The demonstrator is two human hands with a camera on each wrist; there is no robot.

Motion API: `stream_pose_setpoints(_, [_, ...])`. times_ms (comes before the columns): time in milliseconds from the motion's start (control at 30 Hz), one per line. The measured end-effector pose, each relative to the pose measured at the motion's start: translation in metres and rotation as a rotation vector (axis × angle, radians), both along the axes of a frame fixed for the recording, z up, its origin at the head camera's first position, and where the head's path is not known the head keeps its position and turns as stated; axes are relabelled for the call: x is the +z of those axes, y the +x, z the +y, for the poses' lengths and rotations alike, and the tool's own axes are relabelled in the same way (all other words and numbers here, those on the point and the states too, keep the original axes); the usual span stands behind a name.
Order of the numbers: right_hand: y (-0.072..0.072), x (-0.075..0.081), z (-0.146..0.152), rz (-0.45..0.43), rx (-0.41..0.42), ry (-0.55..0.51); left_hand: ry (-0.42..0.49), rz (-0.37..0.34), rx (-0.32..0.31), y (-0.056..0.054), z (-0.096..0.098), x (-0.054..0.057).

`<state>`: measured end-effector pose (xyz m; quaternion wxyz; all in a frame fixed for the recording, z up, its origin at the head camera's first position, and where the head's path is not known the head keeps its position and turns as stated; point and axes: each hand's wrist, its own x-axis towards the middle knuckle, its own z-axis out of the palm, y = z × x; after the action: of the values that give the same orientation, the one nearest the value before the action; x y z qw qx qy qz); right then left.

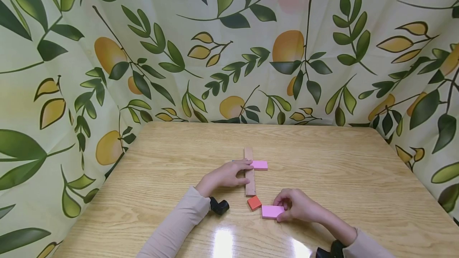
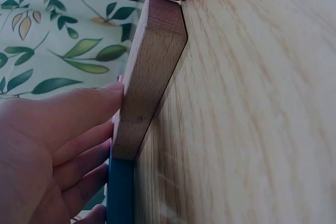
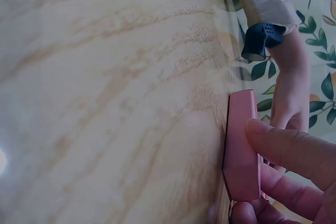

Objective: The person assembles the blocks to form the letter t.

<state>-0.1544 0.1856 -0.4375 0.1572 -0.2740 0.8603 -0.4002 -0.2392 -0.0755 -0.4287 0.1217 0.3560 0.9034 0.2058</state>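
Observation:
Natural wood blocks stand end to end in a line, the near one point(image 1: 250, 186) and the far one point(image 1: 248, 153). A pink block point(image 1: 259, 165) juts right from between them, and a blue block point(image 2: 121, 192) lies on the left, mostly hidden in the head view by my left hand point(image 1: 226, 173). That hand rests against the row, its thumb on the near wood block's side and its fingers reaching forward. A red-orange block point(image 1: 254, 202) lies turned at the row's near end. My right hand point(image 1: 299, 206) pinches another pink block point(image 1: 271, 212), flat beside the red-orange one.
The wood-grain table point(image 1: 172, 146) reaches back to a curtain point(image 1: 251, 71) printed with leaves and fruit. A black wrist camera point(image 1: 219, 206) sits by the left cuff, another point(image 1: 330, 250) by the right. Light glares off the near tabletop.

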Motion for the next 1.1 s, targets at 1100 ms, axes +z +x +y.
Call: stream_pose_setpoints(1100, [0.0006,-0.0004,0.0002,-0.003,-0.006,-0.013,-0.038,0.016,0.015,0.0020,0.0016,0.0019])
